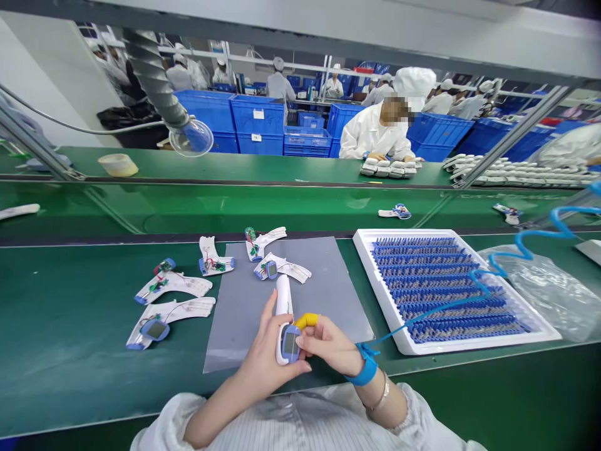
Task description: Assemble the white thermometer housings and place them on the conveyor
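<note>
My left hand [265, 351] is wrapped around a white infrared thermometer [290, 343] with a blue-framed grey screen; its white handle points away from me. My right hand [328, 344] pinches the right edge of the screen housing, thumb by the screen. A yellow finger cot [307, 321] covers its index finger. Both hands are over the front of a grey mat [235, 338]. Beyond them lies an opened thermometer half [291, 269] with a screen, beside another half with a green circuit board [256, 244]. Several more opened halves [173, 287] lie to the left.
A white foam tray [375, 294] full of small blue-and-metal parts stands to the right. A blue coiled cord [451, 305] runs from my right wristband across it. A plastic bag [539, 288] lies beyond. Behind is a green conveyor [291, 210]; a co-worker [375, 131] sits across.
</note>
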{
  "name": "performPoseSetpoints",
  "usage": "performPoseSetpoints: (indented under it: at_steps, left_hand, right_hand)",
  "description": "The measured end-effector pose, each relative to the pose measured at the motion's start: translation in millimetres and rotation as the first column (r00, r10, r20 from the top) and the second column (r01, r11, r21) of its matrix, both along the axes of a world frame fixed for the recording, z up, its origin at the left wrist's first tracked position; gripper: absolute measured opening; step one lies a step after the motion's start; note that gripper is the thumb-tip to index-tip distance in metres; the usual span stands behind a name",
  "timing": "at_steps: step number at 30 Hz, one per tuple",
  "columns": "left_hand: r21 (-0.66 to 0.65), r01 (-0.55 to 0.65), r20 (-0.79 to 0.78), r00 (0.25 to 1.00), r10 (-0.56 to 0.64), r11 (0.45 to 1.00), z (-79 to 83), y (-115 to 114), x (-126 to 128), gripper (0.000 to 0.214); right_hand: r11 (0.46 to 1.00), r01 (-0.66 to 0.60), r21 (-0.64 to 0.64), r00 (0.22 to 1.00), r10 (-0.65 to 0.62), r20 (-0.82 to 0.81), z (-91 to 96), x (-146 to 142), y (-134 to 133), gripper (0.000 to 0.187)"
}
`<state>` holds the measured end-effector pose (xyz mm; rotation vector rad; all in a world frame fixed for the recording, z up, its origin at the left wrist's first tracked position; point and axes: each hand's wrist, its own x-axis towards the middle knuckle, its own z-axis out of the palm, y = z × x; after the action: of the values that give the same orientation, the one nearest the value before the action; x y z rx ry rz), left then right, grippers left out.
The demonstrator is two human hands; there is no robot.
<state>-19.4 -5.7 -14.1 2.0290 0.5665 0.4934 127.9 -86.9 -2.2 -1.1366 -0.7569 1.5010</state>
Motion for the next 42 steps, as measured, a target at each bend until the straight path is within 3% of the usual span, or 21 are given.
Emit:
performPoseSetpoints:
  at_steps: [6, 16, 19, 21, 22, 23, 24, 25, 27, 28, 29, 32, 36, 38, 42]
  left_hand:
    - [0.017, 0.057, 0.031, 0.998, -0.057, 0.998, -0.1, -2.0, 1.9, 0.059]
    - [0.052, 0.096, 0.031, 0.995, -0.097, 0.994, 3.9, -6.6, 4.1, 0.045]
    - [-0.007, 0.041, 0.04, 0.998, -0.041, 0.999, -4.1, -6.7, 6.6, 0.054]
    - [-0.176, -0.028, 0.048, 0.998, 0.037, 0.984, -10.8, -5.5, 8.7, 0.061]
    - [-0.318, -0.069, 0.045, 0.995, 0.087, 0.946, -13.4, -4.2, 9.7, 0.062]
    - [-0.487, -0.111, 0.035, 0.989, 0.147, 0.866, -15.0, -2.5, 10.4, 0.061]
    - [-0.656, -0.149, 0.016, 0.977, 0.211, 0.74, -15.5, -0.3, 10.8, 0.058]
    - [-0.796, -0.178, -0.013, 0.961, 0.277, 0.579, -14.8, 2.1, 10.9, 0.053]
    - [-0.937, -0.209, -0.086, 0.914, 0.396, 0.279, -10.9, 7.3, 10.0, 0.046]
    - [-0.956, -0.225, -0.12, 0.885, 0.451, 0.189, -8.5, 9.7, 9.1, 0.043]
    - [-0.959, -0.248, -0.15, 0.854, 0.498, 0.136, -6.3, 11.7, 8.0, 0.042]
    - [-0.949, -0.302, -0.192, 0.782, 0.593, 0.091, -3.4, 15.9, 4.7, 0.036]
    - [-0.956, -0.269, -0.146, 0.783, 0.604, 0.117, -4.6, 19.9, 2.7, 0.028]
    - [-0.959, -0.258, -0.142, 0.795, 0.589, 0.118, -3.6, 21.4, 3.5, 0.027]
    - [-0.972, -0.228, -0.152, 0.798, 0.583, 0.058, 2.5, 20.9, 7.0, 0.028]
  right_hand:
    - [1.0, -0.015, 0.003, 1.0, 0.015, -0.014, -5.4, 2.1, -4.6, 0.034]
    - [0.995, -0.101, 0.01, 0.995, 0.101, 0.019, 6.7, 0.3, -3.5, 0.038]
    - [0.993, -0.12, 0.009, 0.974, 0.116, 0.193, 6.6, 5.6, -4.9, 0.037]
    - [0.994, -0.107, -0.004, 0.867, 0.095, 0.489, 13.2, 25.2, -3.1, 0.035]
    - [0.997, -0.068, -0.022, 0.733, 0.065, 0.678, 19.4, 41.9, -0.8, 0.034]
    - [1.0, 0.0, -0.029, 0.546, 0.024, 0.838, 27.2, 62.8, 2.4, 0.034]
    - [0.996, 0.092, -0.015, 0.311, -0.014, 0.95, 35.8, 87.3, 6.4, 0.032]
    - [0.974, 0.223, -0.037, 0.054, 0.025, 0.998, 44.4, 113.7, 10.8, 0.032]
    - [0.933, 0.359, -0.03, -0.101, 0.07, 0.992, 57.3, 165.7, 20.1, 0.034]
    - [0.917, 0.396, -0.041, -0.142, 0.105, 0.984, 60.2, 188.3, 24.5, 0.032]
    - [0.905, 0.419, -0.066, -0.164, 0.147, 0.976, 60.3, 207.1, 28.5, 0.029]
    - [0.881, 0.449, -0.151, -0.187, 0.258, 0.948, 48.1, 240.1, 35.8, 0.02]
    - [0.864, 0.47, -0.183, -0.207, 0.309, 0.928, 31.3, 249.2, 35.8, 0.022]
    - [0.872, 0.468, -0.146, -0.233, 0.281, 0.931, 32.6, 247.6, 34.2, 0.022]
    - [0.911, 0.412, 0.011, -0.32, 0.134, 0.938, 48.9, 223.1, 31.3, 0.028]
